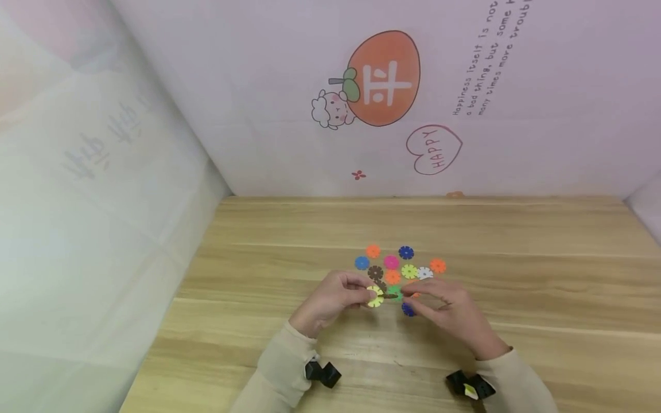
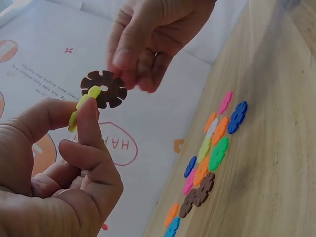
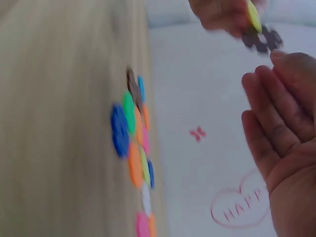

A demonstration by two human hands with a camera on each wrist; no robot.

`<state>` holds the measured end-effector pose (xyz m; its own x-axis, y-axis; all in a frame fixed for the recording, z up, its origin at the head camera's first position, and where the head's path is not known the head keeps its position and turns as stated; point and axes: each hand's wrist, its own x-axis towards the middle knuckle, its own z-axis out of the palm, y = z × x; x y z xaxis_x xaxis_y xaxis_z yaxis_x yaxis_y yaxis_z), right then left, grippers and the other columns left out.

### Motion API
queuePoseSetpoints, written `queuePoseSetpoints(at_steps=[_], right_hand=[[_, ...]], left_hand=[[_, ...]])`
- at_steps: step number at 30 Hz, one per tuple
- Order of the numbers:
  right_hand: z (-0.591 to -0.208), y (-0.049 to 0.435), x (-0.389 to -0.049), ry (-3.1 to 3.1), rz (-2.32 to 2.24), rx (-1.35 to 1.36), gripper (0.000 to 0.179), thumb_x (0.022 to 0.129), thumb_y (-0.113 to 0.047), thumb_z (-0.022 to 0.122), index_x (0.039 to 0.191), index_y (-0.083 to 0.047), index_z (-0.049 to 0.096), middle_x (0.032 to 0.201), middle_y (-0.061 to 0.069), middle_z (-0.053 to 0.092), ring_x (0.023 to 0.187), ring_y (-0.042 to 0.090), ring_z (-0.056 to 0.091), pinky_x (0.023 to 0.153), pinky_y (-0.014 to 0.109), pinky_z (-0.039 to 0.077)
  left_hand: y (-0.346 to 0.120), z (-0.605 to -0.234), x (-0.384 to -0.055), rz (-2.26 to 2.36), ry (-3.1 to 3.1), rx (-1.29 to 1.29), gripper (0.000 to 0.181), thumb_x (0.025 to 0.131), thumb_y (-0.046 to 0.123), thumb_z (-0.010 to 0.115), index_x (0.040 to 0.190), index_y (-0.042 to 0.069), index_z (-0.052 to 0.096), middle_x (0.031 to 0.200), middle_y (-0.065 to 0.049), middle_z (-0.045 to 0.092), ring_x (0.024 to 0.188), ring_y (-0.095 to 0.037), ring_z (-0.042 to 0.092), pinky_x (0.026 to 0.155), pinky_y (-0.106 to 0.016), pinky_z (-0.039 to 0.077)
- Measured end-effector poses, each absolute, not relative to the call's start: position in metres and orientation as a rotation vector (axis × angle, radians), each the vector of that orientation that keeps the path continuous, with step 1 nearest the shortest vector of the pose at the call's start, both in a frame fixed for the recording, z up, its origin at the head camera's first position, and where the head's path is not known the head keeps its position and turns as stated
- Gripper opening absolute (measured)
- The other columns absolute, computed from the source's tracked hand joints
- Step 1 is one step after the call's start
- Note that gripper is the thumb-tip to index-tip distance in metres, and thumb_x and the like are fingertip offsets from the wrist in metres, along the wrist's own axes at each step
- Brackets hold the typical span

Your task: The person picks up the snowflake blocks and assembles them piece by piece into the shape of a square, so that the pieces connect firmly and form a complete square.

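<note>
My left hand (image 1: 335, 298) pinches a yellow notched interlocking disc (image 1: 374, 297) between thumb and fingers, raised over the table. A brown notched disc (image 2: 103, 89) is joined to it, standing crosswise at its edge. My right hand (image 1: 451, 310) is beside the brown disc, thumb and forefinger parted around its free side in the head view. In the right wrist view, the right hand (image 3: 291, 118) has its fingers stretched out, with the thumb tip close to the brown disc (image 3: 261, 40). Beyond and below the hands lie loose discs, including a green disc (image 2: 218, 154) and a pink disc (image 1: 391, 262).
More flat discs lie grouped on the wooden table (image 1: 248, 258): an orange disc (image 1: 438, 265), a white disc (image 1: 425, 273), a dark blue disc (image 1: 406, 252) and several others. A printed cloth (image 1: 289, 143) hangs behind the table, and pale cloth (image 1: 103, 229) covers the left side.
</note>
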<state>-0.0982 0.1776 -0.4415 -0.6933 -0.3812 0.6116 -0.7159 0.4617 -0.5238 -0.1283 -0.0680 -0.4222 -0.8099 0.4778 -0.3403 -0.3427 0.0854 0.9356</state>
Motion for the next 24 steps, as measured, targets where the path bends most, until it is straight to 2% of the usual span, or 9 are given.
queuePoseSetpoints(at_steps=[3,7,11,15,18,24], right_hand=[[-0.439,0.187,-0.099,-2.394,1.021,0.817,0.032,0.066,0.006,0.084,0.094,-0.009,0.077,0.090,0.002,0.077,0.079,0.016,0.073,0.075,0.018,0.056],[-0.439,0.193,-0.099,-2.597,0.908,0.678,0.020,0.072,0.000,0.083,0.089,-0.009,0.077,0.084,0.002,0.077,0.073,0.013,0.072,0.067,0.029,0.060],[-0.442,0.190,-0.096,-2.826,0.844,0.554,0.011,0.077,-0.007,0.082,0.086,-0.011,0.077,0.079,-0.003,0.073,0.069,0.007,0.068,0.065,0.024,0.058],[-0.445,0.182,-0.095,-3.002,0.745,0.472,0.013,0.079,-0.016,0.082,0.089,-0.011,0.077,0.076,-0.007,0.067,0.067,0.003,0.057,0.063,0.021,0.052],[-0.447,0.176,-0.096,-3.060,0.689,0.457,0.019,0.078,-0.020,0.083,0.093,-0.010,0.077,0.077,-0.005,0.067,0.069,0.005,0.052,0.063,0.023,0.049],[-0.449,0.170,-0.100,-3.072,0.647,0.463,0.022,0.076,-0.020,0.085,0.094,-0.009,0.077,0.082,-0.001,0.072,0.074,0.009,0.058,0.070,0.033,0.054]], left_hand=[[-0.070,-0.422,-0.129,1.785,1.784,0.130,0.024,0.091,0.001,0.066,0.111,-0.010,0.066,0.082,0.005,0.068,0.072,-0.008,0.067,0.076,-0.029,0.056],[-0.072,-0.422,-0.130,1.776,1.790,0.143,0.024,0.091,0.002,0.067,0.111,-0.010,0.066,0.082,0.006,0.069,0.073,-0.008,0.068,0.078,-0.030,0.057],[-0.072,-0.422,-0.130,1.762,1.806,0.154,0.023,0.090,0.003,0.069,0.109,-0.008,0.068,0.082,0.004,0.070,0.074,-0.008,0.068,0.078,-0.032,0.058],[-0.072,-0.424,-0.130,1.751,1.810,0.148,0.021,0.089,0.004,0.070,0.108,-0.005,0.069,0.082,0.003,0.070,0.074,-0.008,0.068,0.077,-0.032,0.058],[-0.071,-0.425,-0.131,1.754,1.807,0.139,0.021,0.089,0.004,0.069,0.108,-0.005,0.069,0.082,0.004,0.069,0.075,-0.008,0.068,0.077,-0.032,0.057],[-0.072,-0.426,-0.131,1.748,1.823,0.128,0.021,0.089,0.004,0.069,0.109,-0.004,0.069,0.084,0.002,0.069,0.075,-0.009,0.067,0.078,-0.033,0.058]])
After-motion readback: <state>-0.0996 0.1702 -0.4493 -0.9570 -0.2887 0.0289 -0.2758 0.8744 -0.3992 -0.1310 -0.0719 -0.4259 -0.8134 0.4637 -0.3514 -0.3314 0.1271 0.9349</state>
